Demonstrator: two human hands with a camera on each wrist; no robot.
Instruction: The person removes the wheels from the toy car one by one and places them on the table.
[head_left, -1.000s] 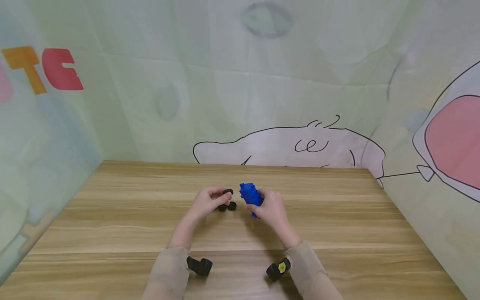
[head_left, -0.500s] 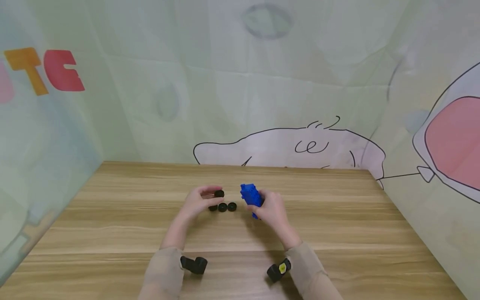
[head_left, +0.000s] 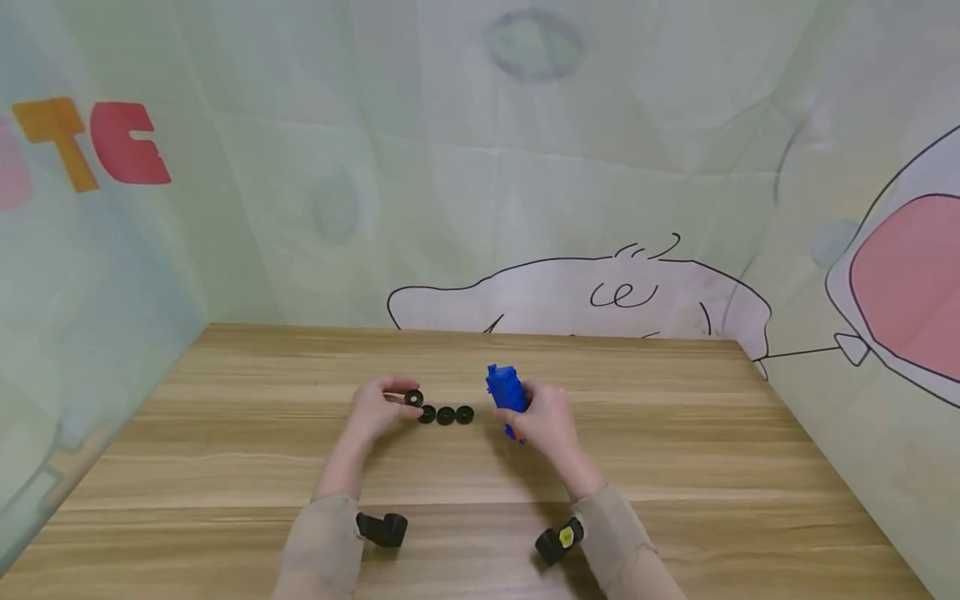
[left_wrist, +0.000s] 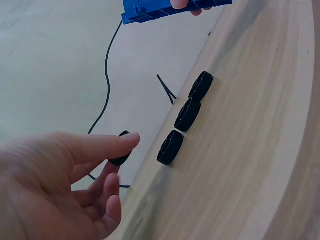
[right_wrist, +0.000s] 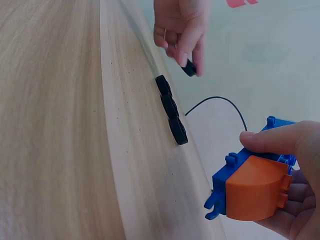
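Between thumb and forefinger, my left hand (head_left: 375,408) pinches a small black wheel (left_wrist: 120,159), held just above the table. Three more black wheels (head_left: 446,415) lie flat in a short row on the wood, close to the left fingertips. My right hand (head_left: 546,417) grips a blue plastic toy vehicle body (head_left: 506,388) off the table, to the right of the row. In the right wrist view the toy also shows an orange rounded part (right_wrist: 256,187) and small blue clips along its edge. The palm hides part of it.
A wood-grain table (head_left: 675,433) spreads around both hands. Behind it hangs a printed cloth backdrop (head_left: 480,167) with cartoon drawings, meeting the table's far edge.
My left hand has moved left with its wheel, from above the row to its left end, and the row of three has come into view. The right hand has tilted the toy slightly, showing some orange.
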